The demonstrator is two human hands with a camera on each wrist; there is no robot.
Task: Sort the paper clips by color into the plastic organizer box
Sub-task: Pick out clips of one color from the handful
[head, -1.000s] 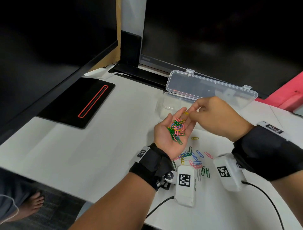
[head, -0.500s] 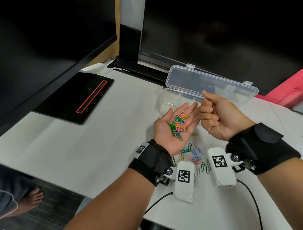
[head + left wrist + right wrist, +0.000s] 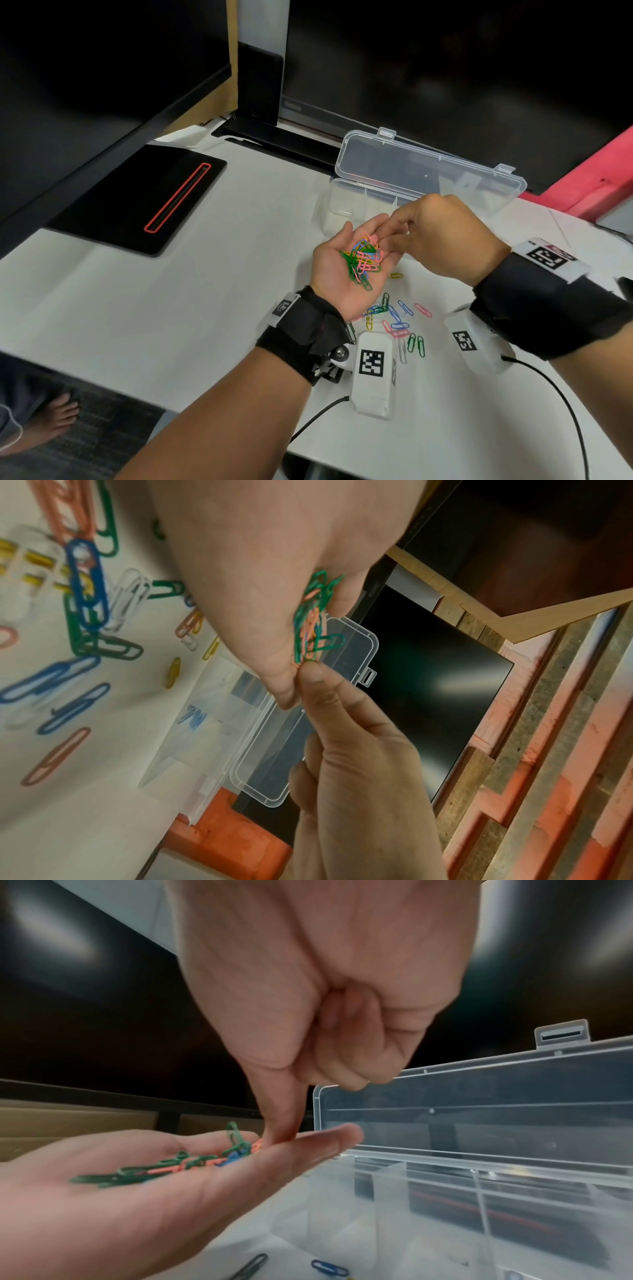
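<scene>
My left hand [image 3: 329, 274] lies palm up above the white table, carrying a tangle of green, pink, blue and yellow paper clips [image 3: 363, 260] on relaxed fingers. My right hand [image 3: 442, 240] reaches in from the right. Its index finger [image 3: 281, 1115] points down into the far end of the pile [image 3: 192, 1164], and its other fingers are curled; whether they hold a clip is hidden. The clear organizer box [image 3: 346, 202] stands just behind both hands with its lid [image 3: 428, 171] up. A few blue clips [image 3: 193, 715] lie in one compartment. More clips [image 3: 399, 318] are scattered on the table under my wrists.
A black pad with a red outline [image 3: 137, 202] lies at the left. Dark monitors and a black stand [image 3: 260, 89] line the back. A red surface [image 3: 582, 185] is at the right. Cables run from the wrist cameras, and a bare foot [image 3: 51, 421] stands below the table's near edge.
My right hand pinched a yellow clip from the pile, drew back as a fist toward the box, and has now returned with its index finger in the pile. The left hand stayed put.
</scene>
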